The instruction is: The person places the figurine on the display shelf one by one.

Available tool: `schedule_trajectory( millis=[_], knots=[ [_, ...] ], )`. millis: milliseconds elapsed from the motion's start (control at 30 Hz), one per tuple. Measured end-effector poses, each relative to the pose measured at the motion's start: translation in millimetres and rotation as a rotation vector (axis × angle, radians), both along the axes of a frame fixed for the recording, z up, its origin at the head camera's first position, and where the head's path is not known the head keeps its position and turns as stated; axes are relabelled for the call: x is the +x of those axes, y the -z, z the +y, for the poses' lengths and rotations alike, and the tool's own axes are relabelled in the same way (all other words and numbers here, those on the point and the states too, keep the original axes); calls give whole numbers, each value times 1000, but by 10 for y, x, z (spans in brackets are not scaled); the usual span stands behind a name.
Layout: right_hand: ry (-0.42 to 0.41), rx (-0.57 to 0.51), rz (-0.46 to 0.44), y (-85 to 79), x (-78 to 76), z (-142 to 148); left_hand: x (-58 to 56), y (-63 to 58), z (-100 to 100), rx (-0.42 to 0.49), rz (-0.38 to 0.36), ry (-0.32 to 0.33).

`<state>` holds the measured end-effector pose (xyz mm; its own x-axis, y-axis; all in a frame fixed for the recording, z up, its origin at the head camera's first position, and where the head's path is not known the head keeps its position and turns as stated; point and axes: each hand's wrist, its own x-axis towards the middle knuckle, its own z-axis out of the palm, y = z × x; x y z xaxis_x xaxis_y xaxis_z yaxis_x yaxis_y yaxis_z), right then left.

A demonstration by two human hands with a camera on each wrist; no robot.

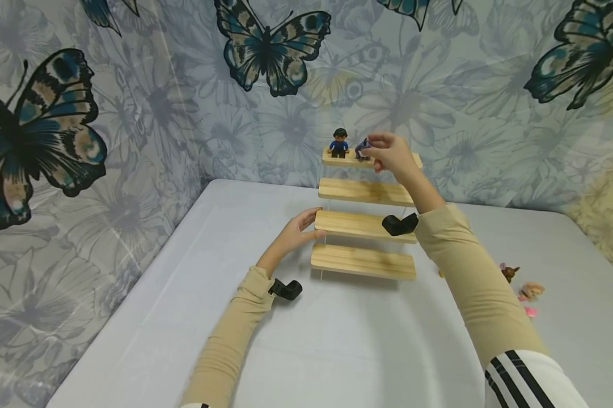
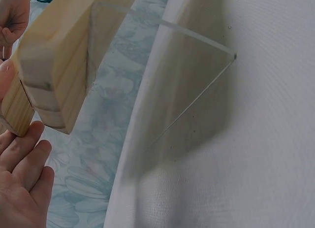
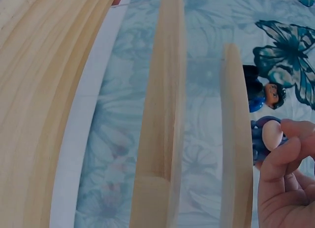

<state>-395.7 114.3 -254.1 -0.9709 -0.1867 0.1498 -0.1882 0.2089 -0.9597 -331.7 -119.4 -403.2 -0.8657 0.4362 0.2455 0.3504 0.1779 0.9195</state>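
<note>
right hand (image 1: pixel 392 156) pinches a purple figure (image 1: pixel 360 151), seemingly on the top shelf (image 1: pixel 343 161); left hand (image 1: pixel 295 232) grips the stand (image 1: pixel 359 224).

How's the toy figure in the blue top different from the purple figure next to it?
The blue-topped figure stands untouched, while the purple figure is pinched by the right hand. The blue-topped figure has dark hair, a blue top and black legs; the purple figure is mostly bluish purple with a pale oval part. The blue-topped figure shows in full from the head camera, while fingers partly cover the purple figure. Both are at the top wooden board.
</note>
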Motion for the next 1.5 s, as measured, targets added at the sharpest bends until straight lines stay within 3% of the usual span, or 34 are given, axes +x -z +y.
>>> schedule_trajectory(
  millis=[333, 567, 767, 900, 1000, 1200, 1500],
  knots=[
    [-40, -27, 18, -49, 69, 72, 13, -32, -8, 5, 5, 13],
    [-45, -67, 50, -37, 195, 245, 146, -188, 6, 35, -20, 35],
    [-39, -84, 72, 28, 330, 437, 37, -29, 22, 9, -15, 18],
    [-43, -109, 86, 71, 422, 552, 10, -6, 21, 4, -4, 13],
    [-43, -133, 105, 76, 475, 632, 9, -41, 12, 14, -5, 13],
    [-39, -214, 124, 34, 579, 814, 129, -249, 39, 1, 7, 45],
    [-22, -86, 143, 49, 738, 946, 211, -276, 24, -10, 1, 31]
  ],
)
